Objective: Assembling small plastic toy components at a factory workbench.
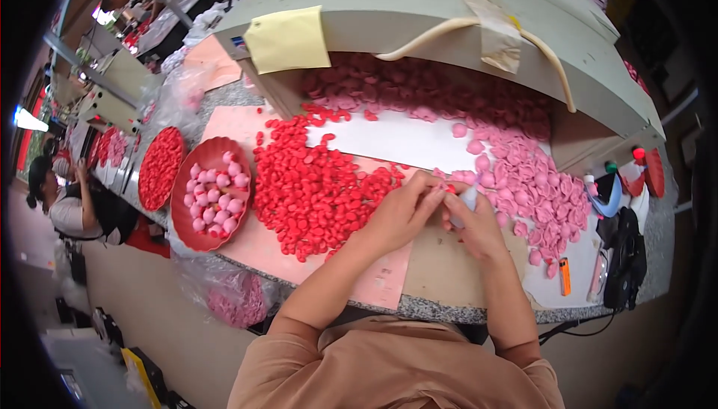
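My left hand (410, 211) and my right hand (482, 228) meet over the middle of the table, fingertips close together. A small red piece (450, 189) is pinched at my left fingertips. In my right hand is a pale, translucent object (469, 198), mostly covered by the fingers, so its kind is unclear. Left of my hands spreads a heap of small red pieces (310, 199). A pile of pink cup-shaped pieces (535, 192) lies to their right. Further left, a red scalloped dish (182, 211) holds round pink pieces with red parts.
A grey shelf box (419, 1) stands behind, with more pink pieces (449, 87) under it. Another tray of red pieces (160, 169) is at far left. An orange box-shaped item (565, 276) and a black pouch (627, 259) lie at right. Other people work in the background.
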Demonstrator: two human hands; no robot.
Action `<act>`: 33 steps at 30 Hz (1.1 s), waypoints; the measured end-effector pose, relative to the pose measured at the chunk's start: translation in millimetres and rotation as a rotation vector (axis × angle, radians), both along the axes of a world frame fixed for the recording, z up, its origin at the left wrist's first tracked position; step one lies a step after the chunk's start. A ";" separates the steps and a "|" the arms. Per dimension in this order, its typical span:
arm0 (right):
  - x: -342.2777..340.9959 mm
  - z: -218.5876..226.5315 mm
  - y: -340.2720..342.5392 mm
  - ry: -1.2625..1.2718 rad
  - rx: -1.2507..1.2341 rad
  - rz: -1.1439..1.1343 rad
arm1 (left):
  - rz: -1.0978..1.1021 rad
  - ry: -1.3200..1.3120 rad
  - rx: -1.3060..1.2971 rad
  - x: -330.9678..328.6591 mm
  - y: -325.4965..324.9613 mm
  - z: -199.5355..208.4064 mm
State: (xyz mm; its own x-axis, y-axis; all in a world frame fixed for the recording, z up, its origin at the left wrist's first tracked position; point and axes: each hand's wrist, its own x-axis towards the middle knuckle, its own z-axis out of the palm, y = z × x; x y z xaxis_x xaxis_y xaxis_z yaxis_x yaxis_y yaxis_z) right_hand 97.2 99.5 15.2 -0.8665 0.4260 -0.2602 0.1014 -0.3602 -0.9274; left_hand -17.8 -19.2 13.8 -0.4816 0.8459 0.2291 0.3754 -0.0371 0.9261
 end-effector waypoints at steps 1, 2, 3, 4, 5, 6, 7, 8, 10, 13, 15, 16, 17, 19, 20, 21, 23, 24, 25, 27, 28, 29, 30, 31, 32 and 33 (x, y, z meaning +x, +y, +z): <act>0.5 -1.1 0.6 0.002 -0.017 -0.004 | -0.041 -0.106 0.054 1.1 0.8 2.0; -0.9 -3.7 -1.3 0.011 -0.018 0.021 | -0.096 -0.248 0.029 0.6 -0.7 0.7; -2.6 -7.4 -3.6 0.036 -0.010 0.000 | -0.072 -0.241 0.032 -0.9 -3.3 2.8; -4.2 -9.7 -4.9 0.060 -0.001 -0.028 | -0.066 -0.167 -0.022 -3.2 -4.9 6.4; -5.3 -11.0 -5.1 0.065 0.001 -0.012 | -0.059 -0.095 -0.075 -5.1 -6.2 8.4; -6.2 -12.1 -4.9 0.074 0.031 -0.028 | -0.066 -0.117 -0.037 -6.6 -6.4 5.8; -6.7 -12.3 -5.0 0.081 0.062 -0.048 | -0.054 -0.115 -0.032 -7.6 -5.7 5.2; -7.1 -11.9 -5.6 0.082 0.066 -0.036 | -0.061 -0.090 -0.015 -8.5 -4.9 4.8; -7.6 -10.1 -6.9 0.035 0.010 -0.057 | -0.100 -0.104 0.044 -9.2 -3.3 7.8; -9.9 -8.6 -8.8 0.065 -0.023 -0.091 | -0.134 -0.226 0.062 -9.1 -3.1 10.1; -10.4 -8.8 -10.0 0.067 -0.026 -0.084 | -0.123 -0.216 0.081 -7.8 -1.6 6.8; -10.4 -9.0 -9.8 0.071 -0.029 -0.085 | -0.120 -0.203 0.100 -7.4 -0.8 6.1; -9.6 -9.3 -9.0 0.069 -0.030 -0.083 | -0.117 -0.205 0.099 -7.0 -1.3 6.5; -7.7 -9.9 -7.6 0.046 -0.021 -0.064 | -0.087 -0.112 0.035 -5.5 -3.6 9.9; -7.1 -10.4 -8.1 0.045 -0.023 -0.062 | -0.084 -0.113 0.033 -4.2 -4.1 10.1; -6.3 -11.1 -8.7 0.053 -0.035 -0.056 | -0.060 -0.051 0.021 -2.2 -4.7 9.9; -6.1 -11.4 -7.3 0.058 -0.047 -0.053 | -0.040 0.010 0.010 -1.0 -3.9 7.7; -4.8 -11.1 -5.6 0.065 -0.061 -0.036 | -0.030 0.052 0.027 0.3 -2.9 5.6; -2.0 -11.7 -4.5 0.067 -0.076 -0.025 | -0.025 0.088 0.043 1.8 -1.8 8.3; -4.1 -12.4 -5.5 0.057 -0.008 -0.045 | -0.059 -0.024 0.014 0.8 -1.7 14.7; -3.6 -10.8 -6.3 0.051 0.063 -0.056 | -0.088 -0.132 -0.013 0.8 -2.4 18.8; -3.0 -13.7 -5.9 0.062 0.060 -0.063 | -0.086 -0.169 0.037 1.0 -1.4 13.1; -4.5 -16.0 -7.1 0.071 0.061 -0.072 | -0.061 -0.162 0.055 1.3 -2.2 9.4; -6.5 -12.4 -10.2 0.098 -0.046 -0.088 | -0.039 -0.153 0.074 1.4 -2.6 6.6; -9.3 -11.3 -11.2 0.117 -0.141 -0.066 | -0.040 -0.175 0.041 0.1 -3.6 5.0; -10.0 -10.9 -11.5 0.139 -0.235 -0.045 | -0.041 -0.195 0.007 -0.4 -4.3 3.2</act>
